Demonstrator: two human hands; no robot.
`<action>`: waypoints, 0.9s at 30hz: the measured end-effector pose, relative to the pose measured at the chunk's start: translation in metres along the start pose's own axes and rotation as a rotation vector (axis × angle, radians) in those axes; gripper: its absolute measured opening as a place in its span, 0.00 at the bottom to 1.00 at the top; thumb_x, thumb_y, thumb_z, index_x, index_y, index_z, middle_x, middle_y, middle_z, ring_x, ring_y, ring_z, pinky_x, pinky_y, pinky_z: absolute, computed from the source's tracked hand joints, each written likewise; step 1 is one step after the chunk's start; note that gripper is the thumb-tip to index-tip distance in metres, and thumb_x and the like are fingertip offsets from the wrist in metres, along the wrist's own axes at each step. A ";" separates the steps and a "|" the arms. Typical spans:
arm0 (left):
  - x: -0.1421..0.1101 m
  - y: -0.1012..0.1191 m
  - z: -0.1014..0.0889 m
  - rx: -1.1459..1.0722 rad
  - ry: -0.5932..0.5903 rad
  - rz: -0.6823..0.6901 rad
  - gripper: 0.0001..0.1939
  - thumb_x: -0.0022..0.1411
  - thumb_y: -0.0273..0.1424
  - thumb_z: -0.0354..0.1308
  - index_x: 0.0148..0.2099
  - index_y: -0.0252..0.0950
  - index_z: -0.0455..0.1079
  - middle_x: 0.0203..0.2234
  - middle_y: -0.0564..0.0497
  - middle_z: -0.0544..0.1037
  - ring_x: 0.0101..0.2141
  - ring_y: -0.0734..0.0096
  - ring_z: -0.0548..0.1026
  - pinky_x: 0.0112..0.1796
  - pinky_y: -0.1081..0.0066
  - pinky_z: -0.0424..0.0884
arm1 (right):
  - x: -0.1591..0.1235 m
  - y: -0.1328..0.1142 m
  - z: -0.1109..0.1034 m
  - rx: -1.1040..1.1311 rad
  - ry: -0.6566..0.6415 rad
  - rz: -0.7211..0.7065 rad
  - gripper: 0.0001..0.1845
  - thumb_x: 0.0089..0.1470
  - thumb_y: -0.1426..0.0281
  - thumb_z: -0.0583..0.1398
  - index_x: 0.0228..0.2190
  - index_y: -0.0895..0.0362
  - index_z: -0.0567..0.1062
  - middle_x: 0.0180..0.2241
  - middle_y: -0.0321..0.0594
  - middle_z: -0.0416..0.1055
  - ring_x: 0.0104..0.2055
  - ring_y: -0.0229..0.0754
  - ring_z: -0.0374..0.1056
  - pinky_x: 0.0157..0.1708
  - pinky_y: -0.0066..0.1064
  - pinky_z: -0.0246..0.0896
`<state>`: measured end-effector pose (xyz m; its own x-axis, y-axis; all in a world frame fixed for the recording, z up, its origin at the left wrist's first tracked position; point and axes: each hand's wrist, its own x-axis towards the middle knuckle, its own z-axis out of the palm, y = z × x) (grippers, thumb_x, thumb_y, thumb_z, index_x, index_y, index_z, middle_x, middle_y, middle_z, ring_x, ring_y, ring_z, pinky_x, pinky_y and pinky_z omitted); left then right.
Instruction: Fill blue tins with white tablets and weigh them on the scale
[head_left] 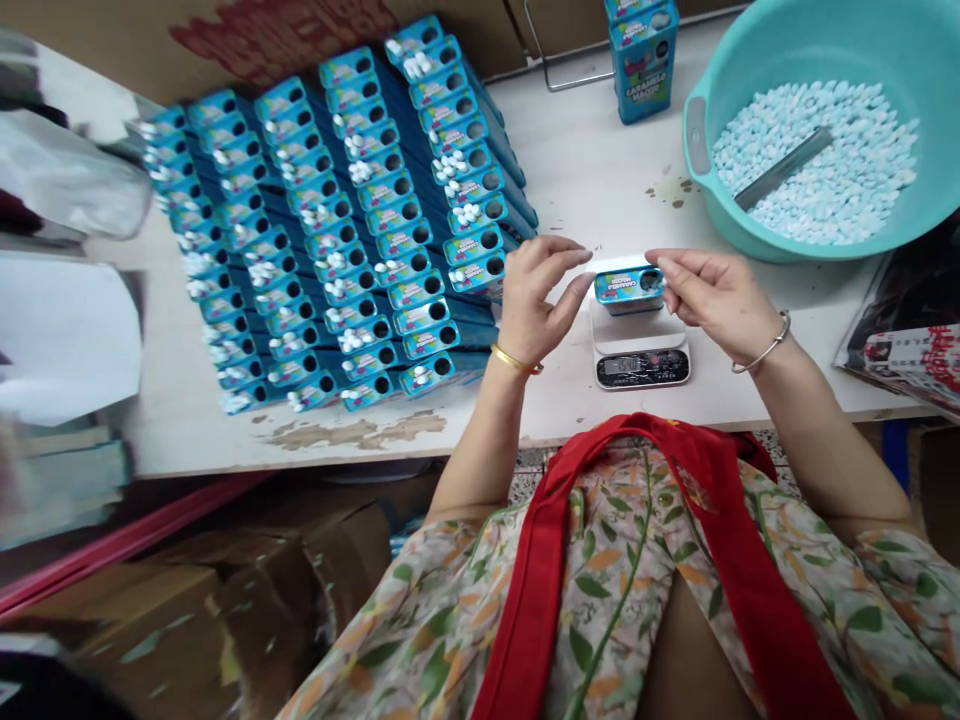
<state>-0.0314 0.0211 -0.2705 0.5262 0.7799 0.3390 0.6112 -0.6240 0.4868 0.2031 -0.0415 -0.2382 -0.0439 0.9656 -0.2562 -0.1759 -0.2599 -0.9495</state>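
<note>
A small blue candy tin (628,287) stands on a white digital kitchen scale (639,355) near the table's front edge. My left hand (534,300) is at the tin's left end, thumb and fingers curved around it. My right hand (709,295) pinches the tin's right end by its round hole. Each wrist carries a bangle.
Several rows of the same blue tins (337,220), some showing white candies, stand packed on the left of the white table (585,170). A teal basin (817,50) of pale candies with a grey scoop sits at back right, and an upright tin (643,60) behind the scale. Cardboard boxes lie below.
</note>
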 end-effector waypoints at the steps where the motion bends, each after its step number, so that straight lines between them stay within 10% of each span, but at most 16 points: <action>1: 0.001 0.000 0.000 -0.003 -0.002 -0.002 0.18 0.75 0.45 0.51 0.53 0.41 0.74 0.48 0.45 0.78 0.50 0.59 0.75 0.53 0.56 0.69 | 0.002 0.000 0.000 -0.033 -0.004 -0.012 0.20 0.61 0.55 0.66 0.40 0.62 0.81 0.21 0.31 0.64 0.24 0.30 0.59 0.23 0.23 0.54; 14: 0.020 0.010 0.006 0.065 -0.285 0.144 0.28 0.72 0.52 0.52 0.63 0.38 0.69 0.46 0.42 0.77 0.47 0.56 0.73 0.49 0.58 0.66 | -0.005 -0.002 -0.015 0.051 -0.036 0.055 0.25 0.56 0.50 0.68 0.42 0.59 0.81 0.21 0.30 0.65 0.21 0.28 0.52 0.21 0.25 0.43; 27: 0.221 -0.063 0.105 0.233 -0.175 -0.068 0.19 0.69 0.34 0.58 0.60 0.37 0.69 0.58 0.36 0.72 0.58 0.46 0.68 0.58 0.52 0.64 | -0.061 0.083 -0.049 0.472 0.341 0.356 0.26 0.44 0.55 0.75 0.39 0.60 0.82 0.24 0.32 0.67 0.18 0.24 0.48 0.19 0.26 0.39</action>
<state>0.1089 0.2279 -0.3105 0.5611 0.8125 0.1579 0.7573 -0.5810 0.2984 0.2390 -0.1222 -0.3096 0.1202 0.7462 -0.6547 -0.6217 -0.4576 -0.6357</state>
